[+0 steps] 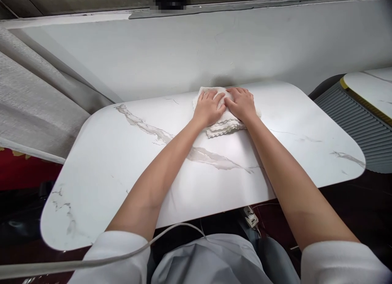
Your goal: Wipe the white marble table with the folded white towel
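A folded white cloth (226, 125) with wavy edges lies near the far edge of a white marble-patterned table (306, 149). My left hand (209, 108) rests flat on the cloth's left part, its fingers spread and pointing away from me. On the right part lies my right hand (242, 103), palm down, fingers stretched out. Both hands press on the cloth from above, and their thumbs almost meet in the middle. The cloth under the palms is hidden.
A pale wall (183, 51) stands right behind the table. A grey curtain (36, 96) hangs at the left. At the right is a ribbed grey cabinet (352, 120) with a white top. A white cable (122, 257) crosses near my body; a power strip (251, 217) sits below the table edge.
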The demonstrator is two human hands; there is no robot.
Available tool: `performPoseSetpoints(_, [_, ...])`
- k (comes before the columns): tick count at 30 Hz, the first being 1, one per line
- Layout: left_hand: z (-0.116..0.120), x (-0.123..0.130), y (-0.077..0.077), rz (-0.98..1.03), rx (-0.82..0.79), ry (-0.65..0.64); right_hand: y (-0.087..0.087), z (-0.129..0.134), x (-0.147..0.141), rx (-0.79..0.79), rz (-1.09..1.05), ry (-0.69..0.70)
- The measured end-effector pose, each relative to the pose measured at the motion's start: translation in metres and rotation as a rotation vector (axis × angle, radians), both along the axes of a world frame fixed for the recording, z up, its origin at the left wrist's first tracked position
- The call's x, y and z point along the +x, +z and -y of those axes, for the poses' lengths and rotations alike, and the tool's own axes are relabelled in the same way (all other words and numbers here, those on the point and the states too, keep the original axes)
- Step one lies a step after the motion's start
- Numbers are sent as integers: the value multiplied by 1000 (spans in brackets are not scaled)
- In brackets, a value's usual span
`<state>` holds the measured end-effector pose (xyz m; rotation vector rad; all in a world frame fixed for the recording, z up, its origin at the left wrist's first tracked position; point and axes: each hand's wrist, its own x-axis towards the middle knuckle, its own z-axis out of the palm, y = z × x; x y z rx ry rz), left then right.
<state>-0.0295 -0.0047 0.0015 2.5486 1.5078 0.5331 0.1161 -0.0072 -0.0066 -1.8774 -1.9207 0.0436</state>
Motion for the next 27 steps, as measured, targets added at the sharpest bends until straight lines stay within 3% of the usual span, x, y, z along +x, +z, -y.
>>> performPoseSetpoints(8, [-32, 3, -4, 29, 29, 15, -10, -45, 7, 59, -59, 25])
performPoseSetpoints(15, [-51, 4, -3, 55, 41, 21, -19, -76, 15, 117, 47, 3])
performPoseSetpoints(27, [-61, -1, -7, 26, 42, 2, -15, -78, 4, 88, 37, -27])
